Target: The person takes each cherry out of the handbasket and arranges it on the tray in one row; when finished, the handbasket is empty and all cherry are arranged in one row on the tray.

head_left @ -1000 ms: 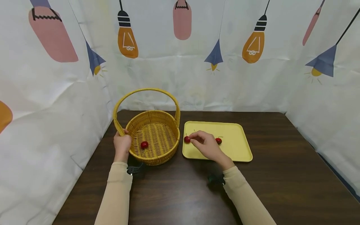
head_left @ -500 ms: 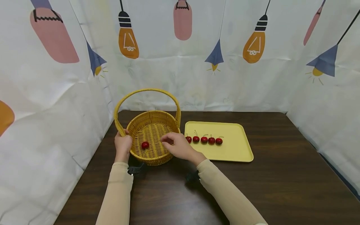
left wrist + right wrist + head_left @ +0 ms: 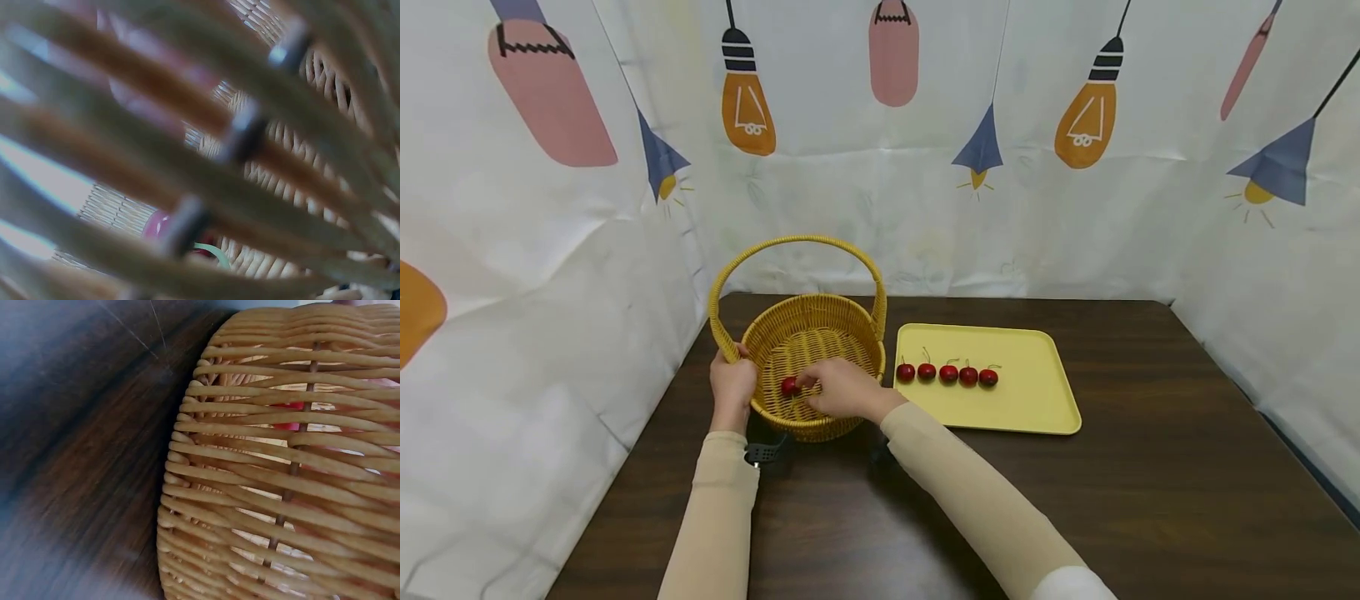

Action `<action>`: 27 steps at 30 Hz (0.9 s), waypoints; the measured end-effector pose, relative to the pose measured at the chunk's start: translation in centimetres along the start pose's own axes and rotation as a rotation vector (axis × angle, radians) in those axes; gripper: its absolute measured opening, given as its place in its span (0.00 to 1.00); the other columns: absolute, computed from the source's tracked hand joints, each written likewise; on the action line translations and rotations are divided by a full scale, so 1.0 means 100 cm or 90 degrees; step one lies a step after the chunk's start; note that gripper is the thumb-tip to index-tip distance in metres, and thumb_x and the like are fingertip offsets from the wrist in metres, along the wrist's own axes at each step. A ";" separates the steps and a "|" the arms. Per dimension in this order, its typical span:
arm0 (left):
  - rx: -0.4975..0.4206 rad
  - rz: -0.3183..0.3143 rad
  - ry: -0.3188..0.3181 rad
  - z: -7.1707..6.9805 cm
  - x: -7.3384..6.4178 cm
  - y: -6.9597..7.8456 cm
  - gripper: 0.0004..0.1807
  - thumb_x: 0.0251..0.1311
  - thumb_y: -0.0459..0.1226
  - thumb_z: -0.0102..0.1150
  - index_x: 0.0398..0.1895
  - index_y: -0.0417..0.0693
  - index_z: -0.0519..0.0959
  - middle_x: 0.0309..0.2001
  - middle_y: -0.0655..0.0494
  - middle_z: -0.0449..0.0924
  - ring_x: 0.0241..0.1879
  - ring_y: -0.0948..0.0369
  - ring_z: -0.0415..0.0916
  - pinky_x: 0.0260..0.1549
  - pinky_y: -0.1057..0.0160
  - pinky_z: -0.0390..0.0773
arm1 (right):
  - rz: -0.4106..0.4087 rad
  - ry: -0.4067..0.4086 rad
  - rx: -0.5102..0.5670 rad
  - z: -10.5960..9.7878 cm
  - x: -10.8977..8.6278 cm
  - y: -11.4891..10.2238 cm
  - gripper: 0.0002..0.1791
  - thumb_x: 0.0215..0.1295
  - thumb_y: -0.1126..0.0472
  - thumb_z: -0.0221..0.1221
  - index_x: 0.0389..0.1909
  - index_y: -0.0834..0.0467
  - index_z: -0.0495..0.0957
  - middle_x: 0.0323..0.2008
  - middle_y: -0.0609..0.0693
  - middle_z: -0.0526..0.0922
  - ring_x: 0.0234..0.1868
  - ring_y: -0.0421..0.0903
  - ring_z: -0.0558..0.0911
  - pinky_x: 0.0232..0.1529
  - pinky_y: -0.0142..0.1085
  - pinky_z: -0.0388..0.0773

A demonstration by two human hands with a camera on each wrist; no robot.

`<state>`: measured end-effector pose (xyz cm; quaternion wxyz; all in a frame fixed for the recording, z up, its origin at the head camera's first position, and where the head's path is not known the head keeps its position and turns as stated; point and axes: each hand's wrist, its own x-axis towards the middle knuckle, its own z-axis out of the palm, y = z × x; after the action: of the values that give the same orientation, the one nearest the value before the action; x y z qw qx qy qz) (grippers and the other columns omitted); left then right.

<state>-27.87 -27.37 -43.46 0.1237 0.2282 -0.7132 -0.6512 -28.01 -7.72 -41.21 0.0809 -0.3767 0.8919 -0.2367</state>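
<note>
My left hand [image 3: 733, 388] grips the yellow wicker basket [image 3: 820, 308] at the lower left end of its arched handle. Inside the basket, my right hand [image 3: 842, 389] reaches over the woven floor with thumb and fingers spread apart. Its fingertips are right at a dark red cherry [image 3: 789, 387], which lies on the basket floor. Through blurred wickerwork in the left wrist view, the cherry [image 3: 156, 224] shows with a green stem. In the right wrist view the basket wall [image 3: 281, 462] covers most of the hand, and red of the cherry [image 3: 288, 416] peeks through.
To the right of the basket lies a yellow tray [image 3: 1037, 392], with several stemmed cherries [image 3: 949, 374] in a row on its left part. Both stand on a dark wooden table [image 3: 1150, 467]. A white printed cloth [image 3: 880, 208] hangs behind and at the sides.
My right hand has let go of the leftmost cherry on the tray and moved left into the basket, down to the cherry there. My left hand has kept its grip on the handle.
</note>
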 end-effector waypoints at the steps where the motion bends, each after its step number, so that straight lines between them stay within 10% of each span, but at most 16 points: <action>1: 0.001 0.000 0.000 0.000 0.000 0.000 0.17 0.53 0.19 0.41 0.39 0.48 0.64 0.45 0.48 0.61 0.41 0.50 0.61 0.34 0.56 0.61 | 0.000 -0.004 -0.002 0.000 0.002 -0.001 0.18 0.63 0.60 0.62 0.55 0.52 0.81 0.52 0.44 0.83 0.55 0.41 0.79 0.54 0.33 0.74; 12: 0.025 0.003 0.015 0.001 -0.001 0.000 0.16 0.54 0.22 0.40 0.40 0.49 0.65 0.48 0.46 0.63 0.47 0.49 0.64 0.39 0.55 0.63 | -0.063 -0.132 -0.059 0.006 0.021 -0.003 0.27 0.70 0.66 0.52 0.69 0.51 0.68 0.72 0.54 0.62 0.71 0.45 0.63 0.68 0.34 0.59; 27: 0.016 0.001 0.014 0.000 -0.001 -0.001 0.16 0.54 0.21 0.39 0.41 0.49 0.66 0.45 0.47 0.63 0.40 0.50 0.62 0.36 0.56 0.61 | -0.029 -0.067 -0.117 0.011 0.022 -0.003 0.16 0.65 0.64 0.58 0.52 0.50 0.82 0.45 0.43 0.83 0.47 0.38 0.79 0.50 0.30 0.73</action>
<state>-27.82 -27.31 -43.59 0.1291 0.2361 -0.7200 -0.6397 -29.01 -9.83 -41.99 0.0871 -0.4146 0.8956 -0.1356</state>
